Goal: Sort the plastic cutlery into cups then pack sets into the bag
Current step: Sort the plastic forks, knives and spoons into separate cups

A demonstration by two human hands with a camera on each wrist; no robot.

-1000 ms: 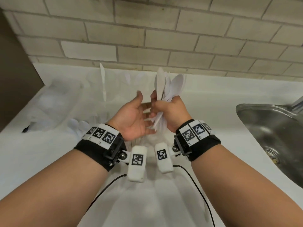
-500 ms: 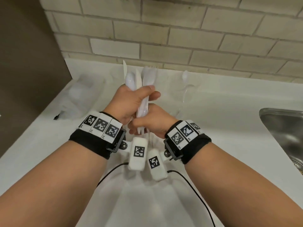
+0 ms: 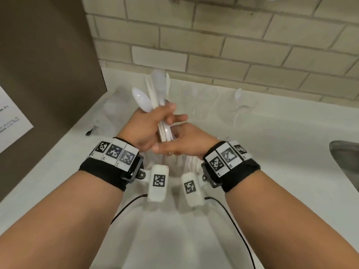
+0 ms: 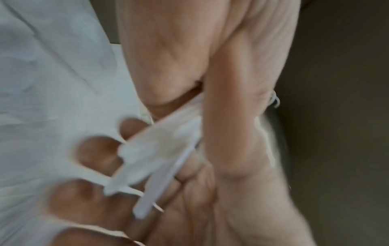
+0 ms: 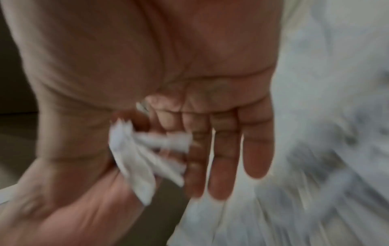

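Observation:
My left hand grips an upright bundle of white plastic cutlery, spoon bowls and knife blades pointing up. Just below it, my right hand touches the handle ends with straight fingers. The handle ends show blurred against that palm. In the left wrist view, curled fingers wrap the handles. A white plastic bag lies on the counter under both hands. At the back stand clear cups; one cup holds a spoon.
A white counter runs along a brick wall. A steel sink lies at the right edge. A brown panel bounds the left side. Crumpled clear plastic sits at the back left.
The bundle has passed from my right hand to my left. My right hand has dropped to the handle ends with its fingers straightened. Both hands have shifted left along the counter.

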